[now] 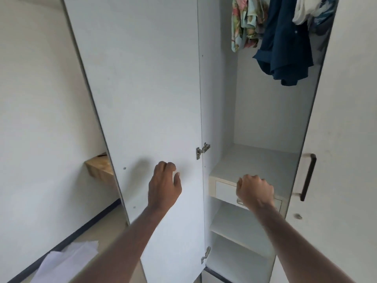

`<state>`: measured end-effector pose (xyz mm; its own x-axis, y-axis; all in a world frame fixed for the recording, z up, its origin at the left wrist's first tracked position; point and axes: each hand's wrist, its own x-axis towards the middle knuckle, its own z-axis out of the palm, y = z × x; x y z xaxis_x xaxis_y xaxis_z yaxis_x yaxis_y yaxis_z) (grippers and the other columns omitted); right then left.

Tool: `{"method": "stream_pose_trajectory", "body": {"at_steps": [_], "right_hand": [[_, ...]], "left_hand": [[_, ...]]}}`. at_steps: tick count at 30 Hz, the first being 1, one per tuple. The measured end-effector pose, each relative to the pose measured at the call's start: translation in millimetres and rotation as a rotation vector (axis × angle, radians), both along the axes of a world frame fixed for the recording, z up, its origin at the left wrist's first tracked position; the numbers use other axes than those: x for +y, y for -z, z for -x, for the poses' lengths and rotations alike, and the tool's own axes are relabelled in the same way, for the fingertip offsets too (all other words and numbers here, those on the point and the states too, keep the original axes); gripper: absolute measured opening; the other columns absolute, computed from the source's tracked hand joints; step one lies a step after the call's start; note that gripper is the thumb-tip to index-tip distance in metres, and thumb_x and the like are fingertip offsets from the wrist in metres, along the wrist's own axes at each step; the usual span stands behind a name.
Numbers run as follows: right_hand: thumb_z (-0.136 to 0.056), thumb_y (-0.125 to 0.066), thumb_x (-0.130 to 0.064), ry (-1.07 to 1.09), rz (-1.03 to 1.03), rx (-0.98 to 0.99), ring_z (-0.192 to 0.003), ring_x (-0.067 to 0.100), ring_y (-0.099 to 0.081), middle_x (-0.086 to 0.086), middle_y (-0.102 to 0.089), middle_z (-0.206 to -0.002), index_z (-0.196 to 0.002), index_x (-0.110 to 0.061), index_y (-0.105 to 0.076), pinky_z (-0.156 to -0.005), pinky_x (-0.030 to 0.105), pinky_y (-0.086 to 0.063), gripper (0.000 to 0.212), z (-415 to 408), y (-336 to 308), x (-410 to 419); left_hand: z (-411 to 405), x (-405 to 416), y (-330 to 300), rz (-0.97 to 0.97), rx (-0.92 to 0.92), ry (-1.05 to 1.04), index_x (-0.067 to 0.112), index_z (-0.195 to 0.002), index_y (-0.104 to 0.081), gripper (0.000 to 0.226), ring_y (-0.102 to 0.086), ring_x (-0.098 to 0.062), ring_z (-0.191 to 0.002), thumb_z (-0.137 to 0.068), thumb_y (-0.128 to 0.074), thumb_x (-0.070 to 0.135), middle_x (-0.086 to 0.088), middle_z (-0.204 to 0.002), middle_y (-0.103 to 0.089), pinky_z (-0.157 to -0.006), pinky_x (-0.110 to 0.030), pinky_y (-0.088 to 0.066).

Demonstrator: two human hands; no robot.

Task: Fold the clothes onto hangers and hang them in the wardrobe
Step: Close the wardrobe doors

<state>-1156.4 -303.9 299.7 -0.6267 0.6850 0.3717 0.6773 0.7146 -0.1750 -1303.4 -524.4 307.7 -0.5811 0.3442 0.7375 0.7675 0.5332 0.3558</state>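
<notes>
Wardrobe open, left door swung wide. Hanging far up right: floral shirt, navy shirt, white garment.

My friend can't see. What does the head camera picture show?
Two bare hands, the left hand and right hand, reach empty toward an open wardrobe. A flowery shirt and a dark blue shirt hang inside.
</notes>
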Motion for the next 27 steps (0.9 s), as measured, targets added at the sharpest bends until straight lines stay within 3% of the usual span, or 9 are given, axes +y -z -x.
{"method": "stream_pose_trajectory", "body": {"at_steps": [4, 6, 8, 10, 14, 18, 22, 24, 27], "right_hand": [[-0.101, -0.042, -0.029, -0.071, -0.013, 0.020, -0.097, 0.036, -0.070, 0.012, -0.072, -0.103, -0.103, -0.012, -0.068, -0.079, 0.036, -0.052, 0.031, 25, -4, -42], [-0.101, -0.043, -0.030, -0.097, -0.012, 0.031, -0.099, 0.036, -0.069, 0.012, -0.072, -0.104, -0.103, -0.012, -0.068, -0.080, 0.037, -0.052, 0.031, 39, -9, -62], [-0.101, -0.043, -0.030, -0.111, -0.002, 0.039, -0.101, 0.037, -0.068, 0.013, -0.071, -0.105, -0.103, -0.012, -0.067, -0.080, 0.037, -0.051, 0.030, 51, -14, -83], [-0.102, -0.043, -0.030, -0.117, -0.005, 0.047, -0.101, 0.037, -0.067, 0.012, -0.070, -0.105, -0.104, -0.011, -0.067, -0.079, 0.037, -0.050, 0.031, 61, -18, -101], [-0.102, -0.043, -0.031, -0.116, -0.007, 0.053, -0.098, 0.036, -0.067, 0.010, -0.070, -0.102, -0.101, -0.013, -0.067, -0.071, 0.036, -0.042, 0.030, 71, -24, -124], [-0.102, -0.042, -0.030, -0.063, 0.008, 0.066, -0.101, 0.037, -0.065, 0.012, -0.069, -0.104, -0.102, -0.011, -0.067, -0.074, 0.037, -0.044, 0.031, 58, -24, -127], [-0.101, -0.043, -0.029, 0.011, 0.024, 0.107, -0.099, 0.038, -0.066, 0.014, -0.069, -0.104, -0.102, -0.010, -0.067, -0.078, 0.038, -0.049, 0.030, 36, -24, -116], [-0.101, -0.043, -0.029, 0.042, 0.025, 0.112, -0.097, 0.038, -0.066, 0.014, -0.069, -0.102, -0.101, -0.010, -0.067, -0.076, 0.038, -0.048, 0.031, 23, -26, -110], [-0.100, -0.043, -0.027, 0.094, 0.038, 0.138, -0.093, 0.039, -0.067, 0.015, -0.069, -0.098, -0.098, -0.009, -0.068, -0.072, 0.037, -0.044, 0.031, 1, -30, -96]], "left_hand": [[16, -71, -12, -0.195, 0.114, -0.138, 0.006, -0.111, -0.058, 0.038, -0.051, -0.033, -0.109, -0.078, -0.065, -0.012, -0.013, -0.113, -0.048, -0.097, -0.046, -0.046], [26, -99, -22, -0.260, 0.110, -0.178, 0.002, -0.119, -0.056, 0.046, -0.045, -0.034, -0.118, -0.077, -0.064, -0.015, -0.018, -0.122, -0.047, -0.110, -0.037, -0.031], [41, -119, -28, -0.339, 0.002, -0.156, -0.003, -0.130, -0.050, 0.055, -0.041, -0.032, -0.124, -0.079, -0.064, -0.015, -0.022, -0.132, -0.046, -0.109, -0.031, -0.028], [56, -129, -31, -0.403, -0.210, -0.038, 0.000, -0.141, -0.044, 0.058, -0.047, -0.021, -0.123, -0.086, -0.062, -0.010, -0.009, -0.138, -0.050, -0.106, -0.029, -0.034], [71, -140, -27, -0.329, -0.396, 0.155, 0.015, -0.130, -0.054, 0.041, -0.059, 0.005, -0.092, -0.094, -0.049, -0.004, 0.020, -0.108, -0.065, -0.084, -0.034, -0.047], [71, -145, -21, -0.271, -0.350, 0.153, 0.020, -0.126, -0.054, 0.033, -0.058, -0.018, -0.114, -0.094, -0.051, 0.011, 0.013, -0.115, -0.064, -0.103, -0.049, -0.044], [48, -140, -11, -0.243, -0.196, 0.283, 0.028, -0.127, -0.052, 0.033, -0.060, -0.018, -0.112, -0.097, -0.041, 0.031, 0.013, -0.119, -0.065, -0.101, -0.058, -0.044], [36, -135, -4, -0.212, -0.096, 0.386, 0.020, -0.138, -0.051, 0.039, -0.059, -0.020, -0.119, -0.102, -0.037, 0.029, 0.007, -0.128, -0.063, -0.103, -0.053, -0.044], [8, -115, 7, -0.191, -0.029, 0.492, 0.006, -0.147, -0.045, 0.046, -0.051, -0.011, -0.131, -0.105, -0.037, 0.022, 0.004, -0.135, -0.056, -0.110, -0.029, -0.040]]}}
